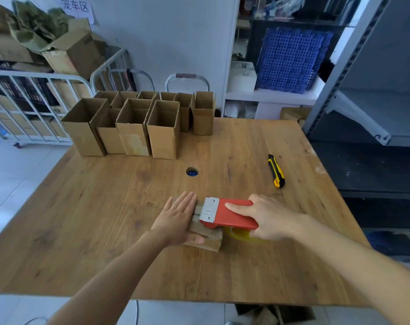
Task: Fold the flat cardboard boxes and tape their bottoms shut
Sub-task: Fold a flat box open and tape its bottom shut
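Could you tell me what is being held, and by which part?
The right hand grips the tape dispenser by its red body; the left hand presses flat on the box.

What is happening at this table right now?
A person is taping a small cardboard box on the wooden table. The left hand presses flat on it, and the right hand grips a red tape dispenser resting on it. At the far edge stand folded open boxes; a yellow utility knife lies apart.

White wall [176,43], tile floor [11,184], wood table [105,231], grey shelving R [375,113], cage cart L [35,109].
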Action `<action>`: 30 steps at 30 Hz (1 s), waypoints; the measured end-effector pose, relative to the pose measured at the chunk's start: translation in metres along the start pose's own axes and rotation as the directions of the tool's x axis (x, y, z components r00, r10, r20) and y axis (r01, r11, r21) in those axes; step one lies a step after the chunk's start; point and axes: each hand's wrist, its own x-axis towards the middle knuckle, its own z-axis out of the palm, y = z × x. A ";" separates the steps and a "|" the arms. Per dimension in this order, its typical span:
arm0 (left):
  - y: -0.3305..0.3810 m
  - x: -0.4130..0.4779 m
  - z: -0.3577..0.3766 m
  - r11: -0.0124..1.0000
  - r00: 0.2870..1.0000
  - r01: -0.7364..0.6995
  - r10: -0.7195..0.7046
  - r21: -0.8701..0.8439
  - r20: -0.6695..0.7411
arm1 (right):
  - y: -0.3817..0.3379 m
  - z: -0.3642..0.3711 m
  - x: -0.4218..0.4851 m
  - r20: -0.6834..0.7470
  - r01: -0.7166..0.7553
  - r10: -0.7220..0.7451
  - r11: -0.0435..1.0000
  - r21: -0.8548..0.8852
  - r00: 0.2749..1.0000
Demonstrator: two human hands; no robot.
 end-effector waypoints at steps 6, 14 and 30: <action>0.000 0.000 0.000 1.000 0.999 -0.004 0.003 -0.018 -0.040 | -0.001 -0.011 -0.013 -0.033 0.066 -0.068 0.997 -0.045 0.997; -0.011 0.000 0.002 0.997 0.998 -0.054 0.052 -0.047 -0.044 | 0.028 -0.004 -0.048 0.041 -0.009 0.012 0.998 -0.054 0.999; -0.007 0.002 0.003 0.996 0.999 -0.050 0.049 0.069 0.012 | 0.043 0.036 -0.044 0.158 -0.045 0.034 0.997 0.067 0.987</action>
